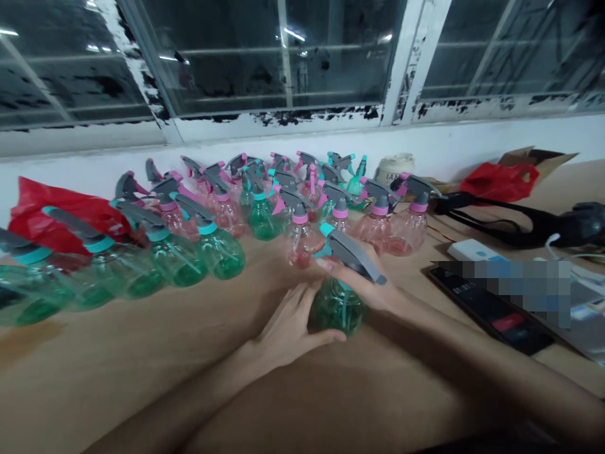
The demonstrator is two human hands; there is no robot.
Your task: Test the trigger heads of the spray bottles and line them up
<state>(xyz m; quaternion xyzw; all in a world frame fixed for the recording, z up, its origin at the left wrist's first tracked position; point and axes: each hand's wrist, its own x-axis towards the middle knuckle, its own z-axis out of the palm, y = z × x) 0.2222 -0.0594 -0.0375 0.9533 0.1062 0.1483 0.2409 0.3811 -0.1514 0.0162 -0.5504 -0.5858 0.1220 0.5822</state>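
Observation:
A green see-through spray bottle [341, 312] with a grey and turquoise trigger head stands on the table in front of me. My left hand [295, 321] cups the left side of its round body, thumb along the front. Wrapped round the neck just under the spray head is my right hand [363, 280], its fingers partly hidden behind the head. Straight behind the held bottle stands a pink spray bottle [300, 243]. Off to the left, a slanting row of green spray bottles includes one [221, 252] nearest my hands.
Many pink and green spray bottles crowd toward the wall. Red plastic bags lie at left [57, 217] and right [501, 180]. A phone [491, 309], a white box [475, 252] and black straps [496, 227] lie at right. A window ledge runs behind.

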